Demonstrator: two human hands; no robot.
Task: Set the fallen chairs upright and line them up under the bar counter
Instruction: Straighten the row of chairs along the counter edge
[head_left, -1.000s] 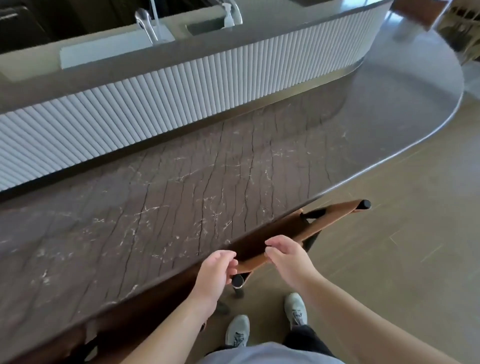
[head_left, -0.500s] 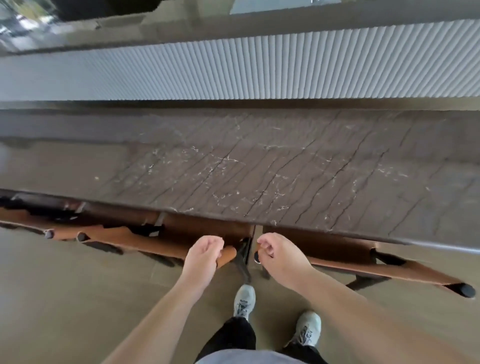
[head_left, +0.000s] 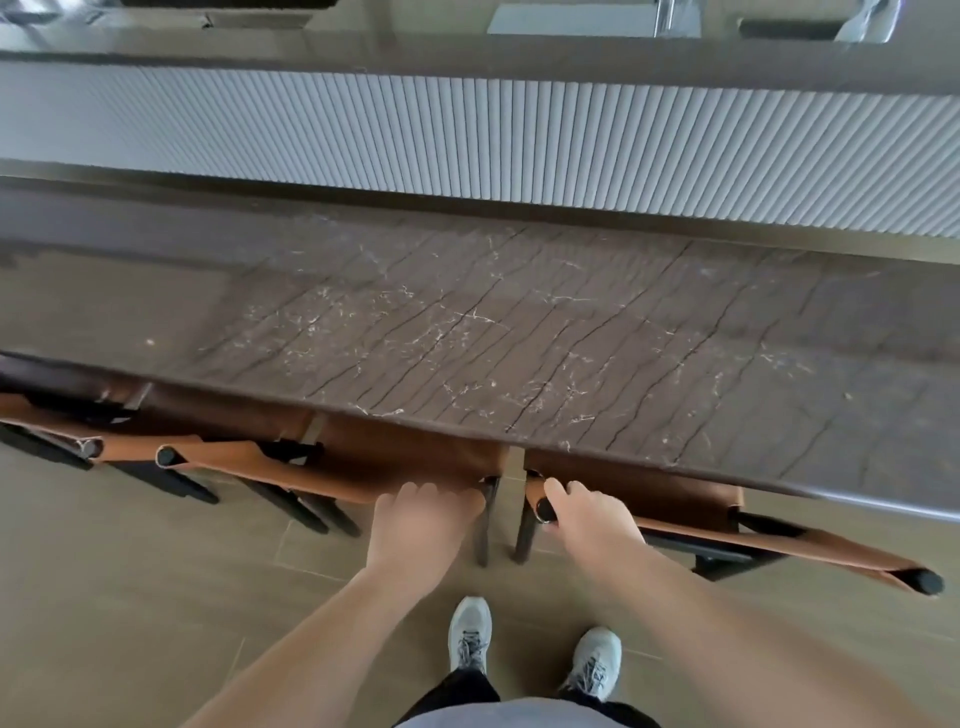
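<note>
The left hand (head_left: 421, 525) curls over the right end of the middle chair's (head_left: 332, 467) tan leather back rail, gripping it, while the right hand (head_left: 592, 519) wraps the left end of the right chair's (head_left: 727, 535) rail, thumb beside its black round end cap. Both chairs stand upright with dark metal legs and brown leather slung between black tubes, their seats tucked beneath the edge of the bar counter (head_left: 519, 338). A narrow gap of floor separates the two gripped rails, right between the hands. Three chairs show in all: the third chair (head_left: 47, 431) sits at the far left, just beside the middle one, also under the counter. The counter is dark brown veined stone, backed by a ribbed white panel (head_left: 467, 140). Two grey sneakers (head_left: 470, 636) stand on the tiled floor below.
</note>
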